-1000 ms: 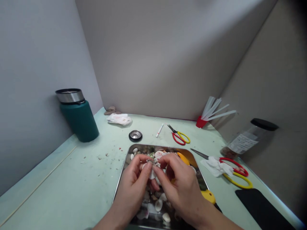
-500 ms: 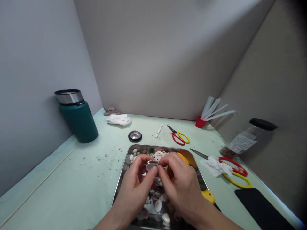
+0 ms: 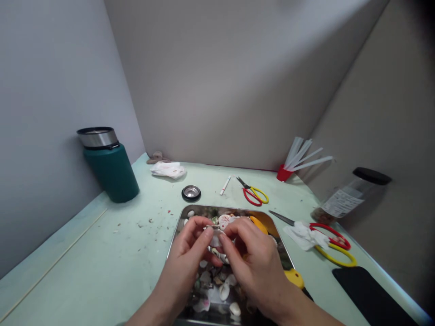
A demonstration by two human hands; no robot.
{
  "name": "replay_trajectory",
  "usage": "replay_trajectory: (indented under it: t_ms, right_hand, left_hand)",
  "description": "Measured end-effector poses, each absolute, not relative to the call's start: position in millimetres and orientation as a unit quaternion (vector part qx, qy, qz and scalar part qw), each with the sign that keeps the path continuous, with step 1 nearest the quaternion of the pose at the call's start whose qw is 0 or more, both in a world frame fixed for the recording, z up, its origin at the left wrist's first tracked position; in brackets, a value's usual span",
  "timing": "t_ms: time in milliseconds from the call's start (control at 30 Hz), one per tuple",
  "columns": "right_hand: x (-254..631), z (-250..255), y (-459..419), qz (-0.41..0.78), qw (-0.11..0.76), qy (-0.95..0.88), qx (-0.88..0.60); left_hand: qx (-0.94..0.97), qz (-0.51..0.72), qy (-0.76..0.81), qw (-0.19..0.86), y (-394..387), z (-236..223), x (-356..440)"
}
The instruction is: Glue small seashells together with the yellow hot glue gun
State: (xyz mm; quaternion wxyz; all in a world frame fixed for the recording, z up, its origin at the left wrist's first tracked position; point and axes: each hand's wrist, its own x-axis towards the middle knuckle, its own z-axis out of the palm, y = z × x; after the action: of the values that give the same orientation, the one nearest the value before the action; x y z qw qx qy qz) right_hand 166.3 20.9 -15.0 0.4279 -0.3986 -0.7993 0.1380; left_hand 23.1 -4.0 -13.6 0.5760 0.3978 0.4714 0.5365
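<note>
Pale piece [image 3: 215,240] sits pinched in both hands [image 3: 254,256] over the metal tray [image 3: 200,209].

Soft, medium light. Diagonal shadow edge across grey back wall [image 3: 210,90]. 1 corner, top right, vignettes to black. Wide-angle stretch tilts green bottle [image 3: 113,174] and lidded jar [image 3: 345,203] outward. Glare on metal tray [image 3: 272,221]. Small piece [image 3: 215,240] between fingertips [image 3: 207,234] too soft to identify.
</note>
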Motion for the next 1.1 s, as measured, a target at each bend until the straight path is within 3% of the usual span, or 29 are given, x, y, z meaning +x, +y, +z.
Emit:
replay_trajectory:
  t_ms: [1100]
  right_hand:
    - [167.5, -10.6, 17.8, 0.184, 0.455, -0.794, -0.358]
  left_hand:
    - [0.460, 0.584, 0.433, 0.510, -8.1, -12.8, 27.7]
